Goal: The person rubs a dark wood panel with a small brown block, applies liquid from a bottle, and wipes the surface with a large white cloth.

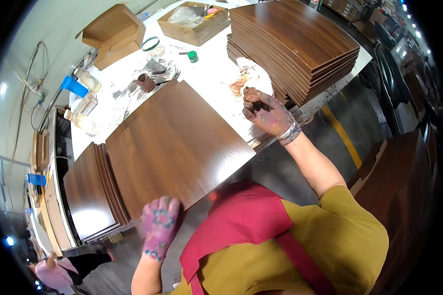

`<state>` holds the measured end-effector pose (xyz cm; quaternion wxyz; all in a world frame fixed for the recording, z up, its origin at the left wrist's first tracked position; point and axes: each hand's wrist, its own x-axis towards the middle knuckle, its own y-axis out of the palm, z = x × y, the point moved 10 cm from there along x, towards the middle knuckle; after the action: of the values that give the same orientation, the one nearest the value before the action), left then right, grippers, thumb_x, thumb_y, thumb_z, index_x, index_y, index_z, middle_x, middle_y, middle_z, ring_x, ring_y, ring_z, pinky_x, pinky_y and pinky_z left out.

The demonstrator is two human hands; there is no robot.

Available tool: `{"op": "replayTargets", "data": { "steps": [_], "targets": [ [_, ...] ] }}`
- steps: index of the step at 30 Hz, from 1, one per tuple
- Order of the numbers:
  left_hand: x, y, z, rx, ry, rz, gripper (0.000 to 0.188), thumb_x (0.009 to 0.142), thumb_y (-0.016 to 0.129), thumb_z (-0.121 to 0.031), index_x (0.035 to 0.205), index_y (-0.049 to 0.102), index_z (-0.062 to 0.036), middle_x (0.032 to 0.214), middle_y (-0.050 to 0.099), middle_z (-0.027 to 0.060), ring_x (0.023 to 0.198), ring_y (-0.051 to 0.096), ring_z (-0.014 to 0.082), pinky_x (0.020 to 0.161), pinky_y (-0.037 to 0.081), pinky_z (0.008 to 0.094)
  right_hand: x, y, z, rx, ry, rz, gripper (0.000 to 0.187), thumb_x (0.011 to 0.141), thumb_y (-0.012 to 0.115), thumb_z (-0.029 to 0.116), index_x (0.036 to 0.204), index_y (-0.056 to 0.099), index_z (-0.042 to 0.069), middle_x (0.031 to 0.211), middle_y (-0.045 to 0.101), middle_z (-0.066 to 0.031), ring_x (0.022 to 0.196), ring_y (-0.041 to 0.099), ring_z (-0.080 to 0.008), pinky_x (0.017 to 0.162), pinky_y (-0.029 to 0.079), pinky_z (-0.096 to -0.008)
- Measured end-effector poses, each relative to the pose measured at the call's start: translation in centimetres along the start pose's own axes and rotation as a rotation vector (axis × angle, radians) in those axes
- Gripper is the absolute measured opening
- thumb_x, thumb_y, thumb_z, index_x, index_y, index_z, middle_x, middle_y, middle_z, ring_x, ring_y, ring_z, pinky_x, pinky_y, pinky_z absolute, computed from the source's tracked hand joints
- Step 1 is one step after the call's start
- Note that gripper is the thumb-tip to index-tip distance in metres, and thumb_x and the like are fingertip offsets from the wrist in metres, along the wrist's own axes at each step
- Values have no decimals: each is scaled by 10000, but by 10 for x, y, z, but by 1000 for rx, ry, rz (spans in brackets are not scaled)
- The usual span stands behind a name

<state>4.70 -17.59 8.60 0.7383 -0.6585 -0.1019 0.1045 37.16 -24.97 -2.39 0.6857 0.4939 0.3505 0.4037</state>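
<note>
A dark brown wood-grain panel (pixel 177 140) lies flat at the front of the white table, its near edge toward my body. My left hand (pixel 159 222), in a pink patterned glove, is closed at that near edge, its fingertips over the board. To the right, my right hand (pixel 273 118) wears a glove smeared with brown. Its fingers pinch a crumpled brown-stained rag (pixel 252 95), held beside the panel's right side. Just beyond it sits a wadded white cloth (pixel 257 73) with brown stains.
A tall stack of brown panels (pixel 300 34) occupies the far right, and a lower stack (pixel 89 189) stands left. Behind lie stained rags (pixel 157 69), a small brown cup (pixel 145 82), a green-capped jar (pixel 192 56), bottles (pixel 82 123), an open cardboard box (pixel 115 42) and a supply box (pixel 197 32). Another person (pixel 59 270) is lower left.
</note>
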Motion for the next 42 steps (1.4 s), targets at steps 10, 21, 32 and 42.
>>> {"op": "replayTargets", "data": {
  "steps": [10,21,32,42],
  "targets": [
    [33,67,133,-114,-360,-179,523,898,613,-329,1380,519,-147,1450,454,127,1375,363,366,1137,252,509,52,98,-48,-879,29,111,256,900,670,176,1123,647,51,1035,660,-41,923,618,-112,847,505,-280],
    [34,89,149,-183,-405,-220,561,857,618,-478,1352,553,-222,1456,468,78,1384,365,330,1147,202,534,241,188,-290,-1924,75,572,324,813,727,321,1041,703,92,978,707,-77,944,649,-188,861,500,-327],
    [36,101,154,-281,-414,-101,601,909,534,-525,1432,486,-233,1526,384,95,1429,296,346,1170,153,545,305,182,-378,-2207,151,605,267,743,765,271,965,716,131,864,711,-85,862,678,-245,787,512,-367],
    [37,97,154,-287,-410,-85,606,895,564,-504,1422,500,-211,1501,410,99,1424,298,343,1162,164,545,305,174,-349,-2300,253,582,261,741,761,283,946,738,123,879,723,-78,863,682,-225,792,517,-347]
  ]
}}
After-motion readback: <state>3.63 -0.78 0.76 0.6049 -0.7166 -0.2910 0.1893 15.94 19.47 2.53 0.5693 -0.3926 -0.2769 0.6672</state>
